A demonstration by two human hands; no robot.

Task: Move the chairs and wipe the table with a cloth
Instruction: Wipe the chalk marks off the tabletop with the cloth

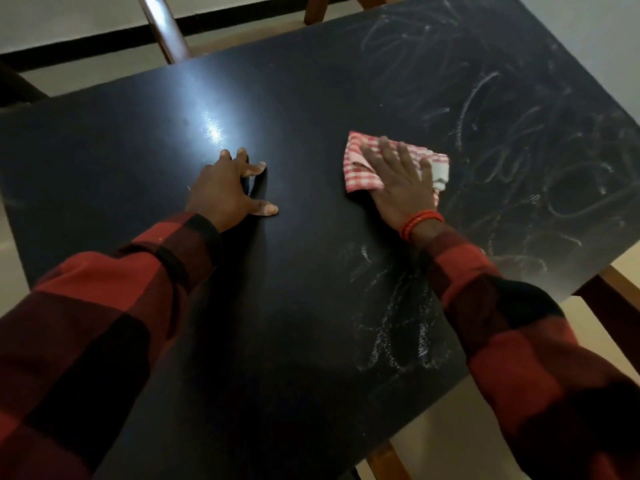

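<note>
So the wiping is roughly half done, I'd say. The right hand [401, 181] is pressed flat, fingers spread, on top of the red-and-white checked cloth [363, 171], pinning it to the dark table [311, 98] rather than clutching it. The cloth sits under the palm and sticks out past the fingertips and thumb side.

Everything to the thumb side of that hand looks clean and glossy, with a light reflection showing. The left hand [232, 188] is over there, holding nothing, fingertips and thumb braced on the bare top.

On the little-finger side and beyond it there are lots of chalky swirls [519, 150], and another smudged patch [398, 323] sits back toward the wrist and sleeve. Those are what's left.

No chairs are tucked in at the edges I can see, so that part seems done, though I can't be sure.
</note>
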